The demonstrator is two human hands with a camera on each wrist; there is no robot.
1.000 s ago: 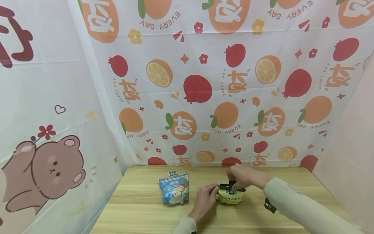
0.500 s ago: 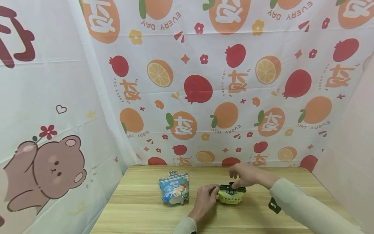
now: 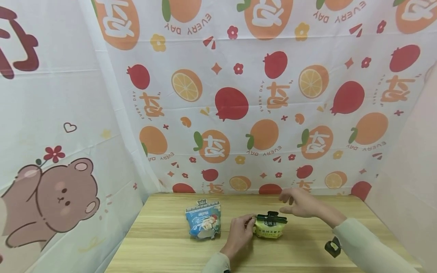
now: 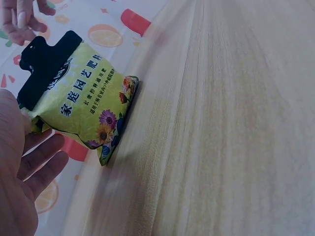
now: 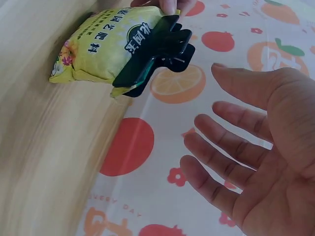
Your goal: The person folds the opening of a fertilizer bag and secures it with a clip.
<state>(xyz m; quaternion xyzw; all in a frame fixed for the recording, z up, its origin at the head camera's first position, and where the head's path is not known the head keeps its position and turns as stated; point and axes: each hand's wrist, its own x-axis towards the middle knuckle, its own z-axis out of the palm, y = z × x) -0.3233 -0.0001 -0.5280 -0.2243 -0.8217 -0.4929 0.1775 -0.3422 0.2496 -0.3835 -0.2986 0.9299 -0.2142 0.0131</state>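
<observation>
A yellow fertilizer bag [image 3: 268, 231] stands on the wooden table, its top clamped by a black clip [image 3: 272, 217]. My left hand [image 3: 238, 233] pinches the bag's upper left corner. In the right wrist view that thumb shows on the corner beside the clip [image 5: 155, 56]; the left wrist view shows the other left fingers [image 4: 42, 167] loosely extended below the bag [image 4: 93, 105]. My right hand [image 3: 300, 204], fingers apart and holding nothing, hovers to the right of the clip without touching it.
A blue printed bag [image 3: 203, 223] with a clip along its top stands on the table [image 3: 164, 242] to the left. Behind the table hangs a fruit-print cloth [image 3: 246, 144]; a bear-print cloth [image 3: 68, 197] covers the left side.
My right hand has let go of the black clip and moved away to the right. The left hand and the yellow bag have stayed in place.
</observation>
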